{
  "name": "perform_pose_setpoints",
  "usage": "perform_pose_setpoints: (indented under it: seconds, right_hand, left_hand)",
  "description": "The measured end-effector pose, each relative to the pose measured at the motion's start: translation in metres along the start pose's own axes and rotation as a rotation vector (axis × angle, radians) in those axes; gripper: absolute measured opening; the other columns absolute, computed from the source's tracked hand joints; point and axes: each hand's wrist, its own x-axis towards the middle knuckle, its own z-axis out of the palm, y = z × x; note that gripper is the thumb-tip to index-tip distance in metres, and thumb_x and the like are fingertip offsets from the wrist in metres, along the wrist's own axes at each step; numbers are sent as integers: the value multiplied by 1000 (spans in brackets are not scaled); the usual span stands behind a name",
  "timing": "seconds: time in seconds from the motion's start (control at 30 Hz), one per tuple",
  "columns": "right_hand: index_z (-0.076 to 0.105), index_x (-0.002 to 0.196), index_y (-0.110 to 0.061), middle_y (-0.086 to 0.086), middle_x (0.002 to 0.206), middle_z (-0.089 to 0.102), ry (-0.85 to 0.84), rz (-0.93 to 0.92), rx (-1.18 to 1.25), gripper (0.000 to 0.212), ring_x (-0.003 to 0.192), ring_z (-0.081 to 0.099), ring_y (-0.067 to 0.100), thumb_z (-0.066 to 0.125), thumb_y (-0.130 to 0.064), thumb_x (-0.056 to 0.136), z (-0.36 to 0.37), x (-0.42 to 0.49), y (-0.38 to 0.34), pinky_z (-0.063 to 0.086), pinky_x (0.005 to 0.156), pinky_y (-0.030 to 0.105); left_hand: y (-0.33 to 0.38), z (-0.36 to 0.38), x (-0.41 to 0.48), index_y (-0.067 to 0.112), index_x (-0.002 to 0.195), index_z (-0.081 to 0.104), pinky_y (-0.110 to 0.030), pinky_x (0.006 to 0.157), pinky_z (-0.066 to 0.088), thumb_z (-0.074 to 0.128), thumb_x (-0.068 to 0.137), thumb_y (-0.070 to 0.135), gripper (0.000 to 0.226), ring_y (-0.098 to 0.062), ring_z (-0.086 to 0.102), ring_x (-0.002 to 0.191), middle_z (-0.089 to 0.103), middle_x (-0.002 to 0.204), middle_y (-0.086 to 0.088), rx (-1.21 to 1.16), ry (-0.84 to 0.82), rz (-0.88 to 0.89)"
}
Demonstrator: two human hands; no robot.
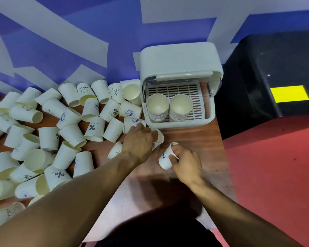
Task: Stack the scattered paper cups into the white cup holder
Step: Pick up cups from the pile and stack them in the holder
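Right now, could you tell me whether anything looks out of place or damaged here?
Paper cups lie tipped in a heap on the table, left of the white cup holder. The two stacks inside stand upright; none looks crushed.

Bare left hand [139, 142], bare right hand [185, 164], bare forearms [96, 186], dark garment [159, 230] at the waist

The white cup holder [178, 57] at the upper middle is open at the front. Two cup stacks [158, 106] fill most of the front of its tray; the slotted floor [171, 90] behind them is bare. Loose paper cups [68, 122] crowd the whole left side, right up to the holder. The brown table [191, 136] just in front of the holder is bare. A black box [268, 72] blocks the right.
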Motion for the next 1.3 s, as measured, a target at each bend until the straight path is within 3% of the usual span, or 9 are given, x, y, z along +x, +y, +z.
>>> perform_pose_setpoints:
  seconds: [0.13, 0.3, 0.43, 0.57, 0.83, 0.93, 1.03, 1.13, 1.3]
  right_hand:
    - [64, 105, -23, 3, 99, 70, 101, -90, -7, 23, 86, 63, 33, 64, -22, 82, -17, -8, -8, 51, 68, 37]
    - [63, 92, -19, 1, 87, 63, 277, -220, 68, 15, 77, 61, 29, 64, -17, 77, -45, -9, -21, 51, 58, 42]
    - [66, 97, -13, 1, 89, 62, 447, -318, 111, 16, 77, 59, 21, 61, -16, 83, -72, -3, -27, 50, 66, 38]
    - [68, 99, -13, 1, 89, 62, 522, -322, 96, 17, 78, 59, 21, 63, -14, 83, -91, 9, -35, 51, 69, 38]
    - [71, 95, -12, 2, 84, 63, 622, -441, 2, 17, 74, 57, 27, 67, -9, 79, -106, 55, -47, 49, 65, 40]
    - [71, 93, -13, 2, 82, 62, 547, -423, -92, 16, 73, 55, 27, 68, -9, 78, -102, 70, -44, 49, 63, 39]
    - [70, 90, -14, 2, 82, 61, 461, -418, -201, 14, 72, 57, 27, 67, -10, 78, -93, 85, -36, 46, 74, 44]
    - [70, 92, -14, 3, 80, 62, 390, -431, -225, 13, 72, 58, 30, 65, -15, 81, -82, 96, -29, 46, 67, 40]
    - [70, 90, -14, 3, 79, 64, 315, -411, -244, 17, 71, 58, 29, 55, -23, 88, -68, 108, -24, 45, 67, 38]
  left_hand:
    - [5, -13, -9, 24, 114, 67, -37, 86, 31, 54, 90, 30, 28, -28, 46, 106, 68, 107, -3, 1, 147, 5]
    - [16, -34, -18, 19, 101, 69, -37, 75, 36, 57, 85, 27, 21, -29, 56, 85, 66, 90, -4, -108, 351, -32]
    - [21, -53, -22, 18, 97, 67, -36, 71, 42, 62, 88, 24, 12, -27, 58, 79, 64, 88, -2, -157, 535, -98]
    - [20, -67, -18, 17, 95, 67, -35, 64, 45, 66, 85, 22, 11, -27, 56, 71, 63, 85, -2, -177, 613, -95]
    - [15, -78, 9, 18, 93, 69, -34, 60, 45, 69, 81, 19, 12, -27, 56, 71, 63, 83, -1, -168, 570, -104]
    - [11, -74, 22, 16, 91, 71, -34, 61, 43, 68, 80, 17, 11, -28, 55, 69, 63, 79, -2, -128, 525, -48]
    - [4, -64, 34, 16, 90, 72, -37, 62, 46, 62, 82, 16, 13, -29, 57, 70, 64, 78, -3, -130, 449, 5]
    - [-1, -52, 43, 17, 91, 74, -39, 65, 49, 56, 84, 19, 19, -30, 58, 73, 66, 80, -4, -159, 369, 29]
    - [-8, -37, 54, 17, 91, 75, -34, 62, 47, 64, 84, 14, 14, -30, 58, 72, 66, 79, -4, -155, 303, 78]
